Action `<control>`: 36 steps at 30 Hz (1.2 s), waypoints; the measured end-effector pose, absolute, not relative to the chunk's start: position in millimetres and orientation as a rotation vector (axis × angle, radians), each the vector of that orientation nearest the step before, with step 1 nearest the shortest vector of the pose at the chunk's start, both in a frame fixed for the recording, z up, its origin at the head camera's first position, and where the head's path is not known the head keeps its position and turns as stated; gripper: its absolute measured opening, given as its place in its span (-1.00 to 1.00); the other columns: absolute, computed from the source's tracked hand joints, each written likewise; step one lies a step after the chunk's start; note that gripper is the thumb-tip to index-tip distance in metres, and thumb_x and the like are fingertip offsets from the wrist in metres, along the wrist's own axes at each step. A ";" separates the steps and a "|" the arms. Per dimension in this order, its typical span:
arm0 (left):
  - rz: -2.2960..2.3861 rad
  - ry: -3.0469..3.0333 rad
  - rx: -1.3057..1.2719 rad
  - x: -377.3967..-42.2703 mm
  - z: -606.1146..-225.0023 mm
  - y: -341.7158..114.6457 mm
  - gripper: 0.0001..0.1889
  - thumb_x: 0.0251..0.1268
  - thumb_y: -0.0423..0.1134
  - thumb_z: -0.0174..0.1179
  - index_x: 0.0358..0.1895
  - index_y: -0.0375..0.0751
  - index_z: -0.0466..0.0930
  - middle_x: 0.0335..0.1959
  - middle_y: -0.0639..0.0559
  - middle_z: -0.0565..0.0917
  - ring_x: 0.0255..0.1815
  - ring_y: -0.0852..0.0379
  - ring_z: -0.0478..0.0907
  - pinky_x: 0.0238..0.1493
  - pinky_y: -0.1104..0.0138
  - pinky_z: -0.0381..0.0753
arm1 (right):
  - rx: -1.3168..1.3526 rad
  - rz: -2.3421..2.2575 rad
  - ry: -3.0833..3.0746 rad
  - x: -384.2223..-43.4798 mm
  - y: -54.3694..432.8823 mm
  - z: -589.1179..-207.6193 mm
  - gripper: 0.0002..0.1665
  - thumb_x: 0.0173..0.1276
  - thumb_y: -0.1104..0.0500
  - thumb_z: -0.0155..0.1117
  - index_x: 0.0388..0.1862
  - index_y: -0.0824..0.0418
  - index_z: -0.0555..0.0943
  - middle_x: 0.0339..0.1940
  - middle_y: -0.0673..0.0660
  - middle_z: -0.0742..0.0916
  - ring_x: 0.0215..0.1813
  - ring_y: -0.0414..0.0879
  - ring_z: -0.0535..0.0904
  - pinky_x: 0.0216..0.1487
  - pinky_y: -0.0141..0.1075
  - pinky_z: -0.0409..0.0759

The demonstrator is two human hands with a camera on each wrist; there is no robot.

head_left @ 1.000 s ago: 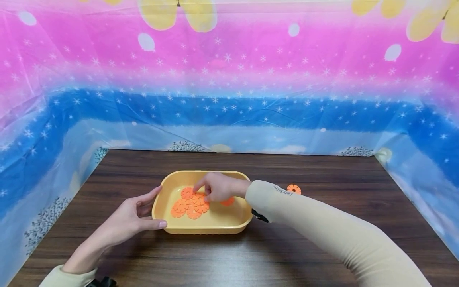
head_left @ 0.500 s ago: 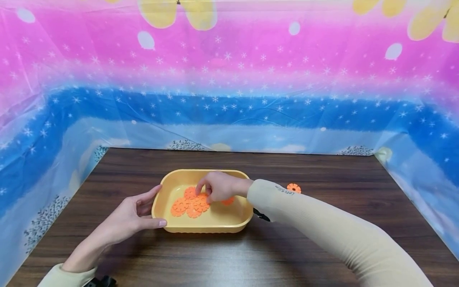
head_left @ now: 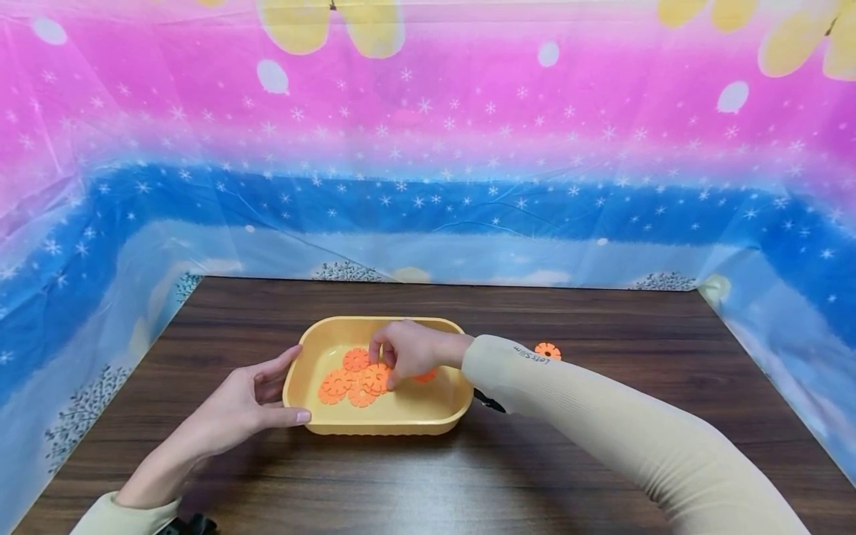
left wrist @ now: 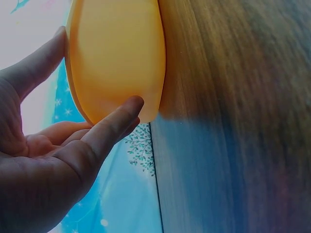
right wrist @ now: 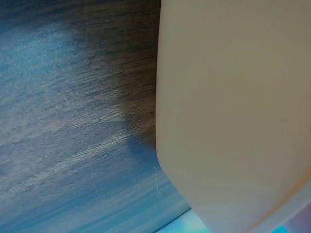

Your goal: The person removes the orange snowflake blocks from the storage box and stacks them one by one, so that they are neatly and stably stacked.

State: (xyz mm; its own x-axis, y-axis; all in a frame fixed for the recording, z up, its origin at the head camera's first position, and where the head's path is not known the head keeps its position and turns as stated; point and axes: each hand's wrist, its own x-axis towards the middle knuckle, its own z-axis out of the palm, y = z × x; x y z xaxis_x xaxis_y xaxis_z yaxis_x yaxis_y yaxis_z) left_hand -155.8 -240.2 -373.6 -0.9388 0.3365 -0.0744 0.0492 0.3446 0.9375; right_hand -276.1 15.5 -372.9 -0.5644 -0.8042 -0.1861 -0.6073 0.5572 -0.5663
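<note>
A shallow yellow plastic tub (head_left: 384,429) with rounded corners sits on the table. Several orange notched snowflake discs lie overlapped inside, one disc (head_left: 334,386) at the pile's left. The left hand (head_left: 244,409) holds the tub's left end, thumb at the front corner and forefinger at the rear rim; in the left wrist view its fingers press the tub's outside (left wrist: 116,58). Inside the tub, the right hand (head_left: 411,349) bends over the pile, thumb and forefinger pinching an orange snowflake disc (head_left: 376,379). The right wrist view shows only the tub's outer wall (right wrist: 233,107), not the fingers.
One orange disc (head_left: 548,351) lies on the dark wooden table (head_left: 602,319) right of the tub, partly behind the right sleeve (head_left: 602,401). Another disc (head_left: 425,374) is in the tub under the right wrist. A printed cloth (head_left: 428,200) surrounds the table's back and sides.
The right hand's forefinger has drawn back toward its thumb, from pointing into the pile to a pinch. The upper disc has slid slightly right. The left hand and tub stay about in place.
</note>
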 end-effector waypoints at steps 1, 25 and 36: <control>1.627 2.355 0.346 -155.7 -373.5 -240.1 0.00 -0.04 -0.27 0.42 0.44 -0.30 -0.05 0.44 -0.19 -0.01 0.30 -0.16 0.19 -0.06 0.30 0.55 | -1.149 -0.634 2.362 -275.9 15.6 -373.4 -0.60 -0.07 0.28 0.53 -0.25 0.16 0.56 -0.46 0.08 0.61 -0.46 -0.20 0.45 -0.34 -0.45 0.48; 1.655 2.323 0.348 -154.9 -372.9 -240.7 -0.01 -0.03 -0.27 0.41 0.44 -0.30 -0.06 0.44 -0.20 -0.03 0.30 -0.16 0.18 -0.06 0.28 0.55 | -1.174 -0.609 2.194 -278.0 24.8 -365.0 -0.39 -0.13 0.45 0.48 -0.07 0.08 0.55 -0.18 0.03 0.58 -0.12 -0.11 0.49 -0.30 -0.41 0.54; 1.655 2.323 0.331 -155.5 -374.0 -240.0 0.01 -0.05 -0.26 0.43 0.44 -0.30 -0.05 0.44 -0.19 -0.01 0.30 -0.16 0.18 -0.07 0.28 0.56 | -1.166 -0.596 2.176 -277.0 28.2 -364.5 -0.36 -0.11 0.49 0.44 -0.04 0.08 0.51 -0.22 0.07 0.55 -0.16 -0.04 0.46 -0.36 -0.41 0.51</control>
